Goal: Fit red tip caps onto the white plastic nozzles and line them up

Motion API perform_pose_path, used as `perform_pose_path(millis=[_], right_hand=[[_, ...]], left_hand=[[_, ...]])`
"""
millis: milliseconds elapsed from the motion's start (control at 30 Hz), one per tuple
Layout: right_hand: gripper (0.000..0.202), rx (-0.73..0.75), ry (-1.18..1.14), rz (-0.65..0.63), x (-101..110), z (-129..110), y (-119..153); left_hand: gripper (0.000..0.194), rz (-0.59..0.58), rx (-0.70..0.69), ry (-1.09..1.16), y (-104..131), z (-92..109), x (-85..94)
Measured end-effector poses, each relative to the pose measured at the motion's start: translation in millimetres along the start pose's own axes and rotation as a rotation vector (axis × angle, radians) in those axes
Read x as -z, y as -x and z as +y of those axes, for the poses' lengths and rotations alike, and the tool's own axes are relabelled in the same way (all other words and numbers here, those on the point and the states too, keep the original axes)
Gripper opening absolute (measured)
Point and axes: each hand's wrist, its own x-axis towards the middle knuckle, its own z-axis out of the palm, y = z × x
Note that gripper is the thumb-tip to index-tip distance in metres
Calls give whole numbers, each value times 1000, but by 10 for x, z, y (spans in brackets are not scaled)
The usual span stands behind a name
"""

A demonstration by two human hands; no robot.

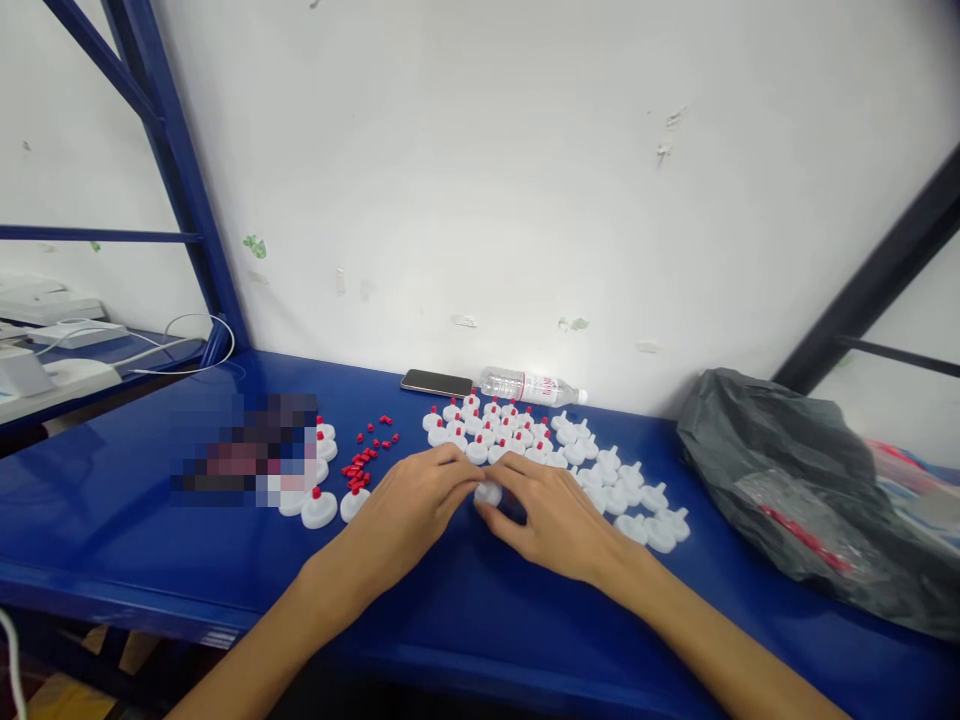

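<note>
Between my two hands, just above the front part of the blue table, is a white round nozzle cap (489,493), mostly covered by fingers. My right hand (551,512) curls its thumb and fingers around it. From the other side, my left hand (426,492) closes its fingertips at the cap's upper left; a small tip there would be hidden. Behind the hands stands a cluster of white nozzle caps with red tips (480,448). Right of it lie several white nozzle caps without red tips (616,495). Loose red tips (360,465) are scattered left of my left hand.
More red-tipped caps (319,508) stand at the left, beside a pixelated patch. A phone (436,383) and a clear bottle (529,386) lie along the wall. A dark plastic bag (787,470) fills the right side of the blue table (135,520). Blue frame posts (176,170) rise at left.
</note>
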Motion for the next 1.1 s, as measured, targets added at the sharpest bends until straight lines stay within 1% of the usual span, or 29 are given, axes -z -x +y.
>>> perform_pose_path(millis=[133, 267, 400, 467, 567, 633, 700, 767, 867, 933, 1000, 1100], right_hand=[[28, 20, -15, 26, 36, 33, 2], [27, 46, -67, 37, 9, 52, 6], [31, 11, -212, 127, -44, 93, -5], [29, -10, -278, 157, -51, 107, -10], [29, -37, -342, 141, -36, 102, -13], [30, -49, -367, 113, -26, 90, -12], [31, -55, -373, 120, -24, 81, -11], [31, -47, -368, 174, -31, 82, -7], [32, 12, -363, 257, -43, 95, 6], [33, 74, -367, 290, -44, 103, 18], [34, 121, -380, 300, -42, 105, 31], [35, 154, -418, 326, -43, 94, 52]], left_hand=[[23, 20, 20, -1, -19, 12, 19], [25, 21, 30, -18, -28, 20, 14], [20, 53, 50, -27, -36, 12, 25], [16, 100, 77, -19, -44, 19, 42], [15, 134, 159, -12, -61, 40, 66], [17, 109, 204, -4, -69, 48, 71], [19, 75, 230, 4, -68, 48, 65], [23, 29, 233, -10, -54, 51, 56], [33, -106, 203, -101, -19, 85, 58], [33, -185, 187, -156, 4, 129, 76], [32, -212, 185, -166, 17, 178, 103], [36, -225, 189, -98, 24, 237, 149]])
